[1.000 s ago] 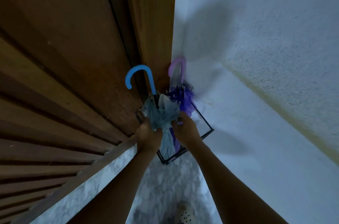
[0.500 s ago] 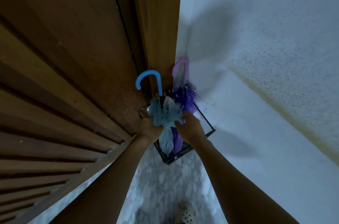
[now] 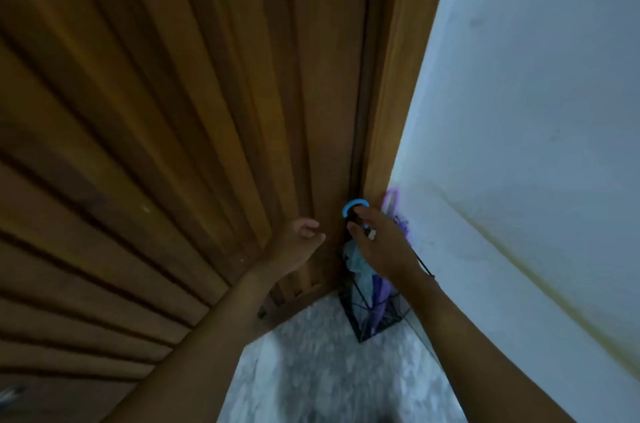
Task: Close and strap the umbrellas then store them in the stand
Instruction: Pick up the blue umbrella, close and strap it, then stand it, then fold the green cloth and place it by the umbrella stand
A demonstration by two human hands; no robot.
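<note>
Two closed umbrellas stand in a black wire stand (image 3: 360,336) in the corner. The pale blue umbrella (image 3: 353,259) has a bright blue hook handle (image 3: 355,204). Beside it on the right, the purple umbrella (image 3: 381,291) leans its lilac hook handle (image 3: 391,200) on the wall. My right hand (image 3: 381,246) is over the umbrella tops, with thumb and forefinger pinched on the blue handle just below its hook. It hides most of both canopies. My left hand (image 3: 298,242) hovers to the left of the stand with loosely curled fingers, holding nothing.
A ribbed wooden door (image 3: 173,145) and its frame fill the left side, right against the stand. A white wall (image 3: 519,145) bounds the right side. The speckled marble floor (image 3: 311,370) runs between them towards me.
Both hands have left the pale blue canopy. My left hand drew away to the left, and my right hand rose to the blue handle. The view tilted up.
</note>
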